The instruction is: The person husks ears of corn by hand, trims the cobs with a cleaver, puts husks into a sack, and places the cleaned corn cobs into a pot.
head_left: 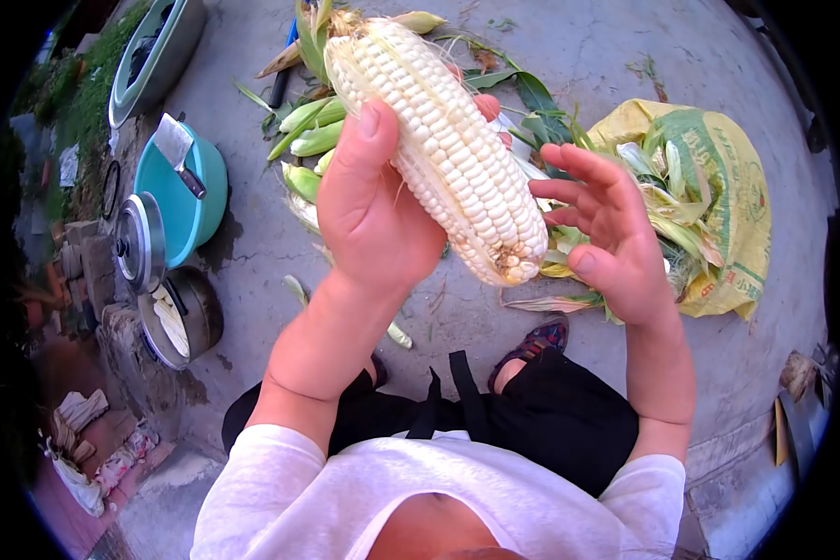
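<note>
A husked ear of white corn [443, 140] is held up close to the camera, tilted with its tip toward the lower right. My left hand [373, 196] wraps around it, thumb across the near side and fingertips showing past the far edge. Fine silk strands cling to the kernels, and husk remains at the stalk end. Beside the tip, my right hand [616, 229] is open, its fingers spread and curved, with nothing visible in it. Behind the corn, several ears in green husks [317, 135] lie on the ground.
On the left stand a turquoise basin [210, 191] with a cleaver [177, 149] across its rim, a pot lid [140, 245] and a metal pot [201, 313] with pale husk inside. A yellow-green woven sack [737, 205] bearing husks lies right. A grey-green tub [173, 61] stands upper left.
</note>
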Demonstrator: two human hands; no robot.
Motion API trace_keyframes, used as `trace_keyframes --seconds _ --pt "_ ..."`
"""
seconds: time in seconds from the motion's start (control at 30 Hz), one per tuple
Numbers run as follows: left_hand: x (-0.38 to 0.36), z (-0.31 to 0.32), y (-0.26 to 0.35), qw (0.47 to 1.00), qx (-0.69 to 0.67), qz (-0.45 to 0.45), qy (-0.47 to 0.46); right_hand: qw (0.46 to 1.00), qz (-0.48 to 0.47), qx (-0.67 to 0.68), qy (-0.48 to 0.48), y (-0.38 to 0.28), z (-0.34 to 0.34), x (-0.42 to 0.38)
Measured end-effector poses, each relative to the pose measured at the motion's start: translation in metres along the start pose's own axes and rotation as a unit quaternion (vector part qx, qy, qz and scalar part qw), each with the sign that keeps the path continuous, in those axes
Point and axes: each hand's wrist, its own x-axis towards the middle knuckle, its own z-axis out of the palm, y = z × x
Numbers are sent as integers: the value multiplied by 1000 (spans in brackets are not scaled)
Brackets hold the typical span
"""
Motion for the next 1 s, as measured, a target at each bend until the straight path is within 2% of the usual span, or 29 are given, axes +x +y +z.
trace_keyframes --seconds 0.03,0.1,0.17,0.23,0.27,0.33,0.4,0.5,0.7,0.87,0.9,0.97,1.0 --pt "-1 1 -1 1000 -1 0 -1 994 36 104 -14 -3 4 1" --pt "-2 4 -2 998 53 0 -42 989 46 135 -25 -5 10 3" --pt "-5 9 -5 997 67 -19 -11 965 73 250 -31 -6 18 6" --pt "-7 12 -4 996 83 -38 21 962 75 260 -33 -3 24 8" --pt "-7 14 -2 994 101 -47 6 959 78 270 -36 -2 26 9" --pt "-8 19 2 991 121 -57 -9 963 83 254 -22 -7 28 6" --pt "-12 24 6 962 264 -71 -2 967 88 238 -10 -11 29 3" --pt "-22 41 8 962 269 -29 30 976 57 209 1 -12 27 1" --pt "-27 48 10 956 291 -31 39 990 -1 140 23 -18 29 -2" --pt "-21 51 4 958 279 -26 50 995 33 78 45 -23 31 -6" --pt "-18 32 -9 952 297 61 -36 996 29 72 43 -23 31 -6" --pt "-19 26 -8 931 311 146 -122 997 -5 69 35 -21 30 -5" --pt "-22 37 6 949 297 56 -87 997 -19 70 33 -20 30 -5"
